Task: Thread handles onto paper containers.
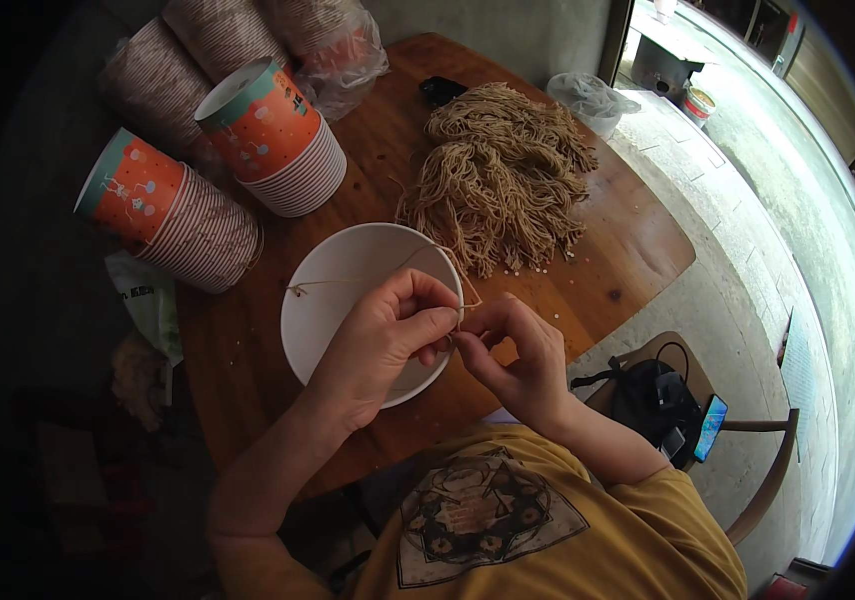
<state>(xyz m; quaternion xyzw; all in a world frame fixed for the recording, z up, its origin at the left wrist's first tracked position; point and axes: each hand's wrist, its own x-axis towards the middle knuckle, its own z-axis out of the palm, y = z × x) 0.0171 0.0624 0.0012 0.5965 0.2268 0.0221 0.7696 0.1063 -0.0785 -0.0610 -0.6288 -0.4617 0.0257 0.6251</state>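
Note:
Over the near right part of a white round tub [300,340], my left hand [388,325] and my right hand [523,350] meet, thumbs and fingers closed in a pinch. Both grip a thin tan cord [475,290], which bends in a loop above the fingertips. One knotted end of cord [300,289] lies across the tub's left rim. Just beyond the tub, a heaped bundle of similar tan cords [508,170] rests on the table. The exact spot where the fingers hold the cord is partly hidden.
Stacked orange and green paper tubs [293,165] stand at the left of the wooden table [638,250], beside plastic-wrapped stacks [218,40]. A white container with a plastic bag [598,105] is at the far edge. At right, a chair bears a black bag [653,400] and a phone [711,428].

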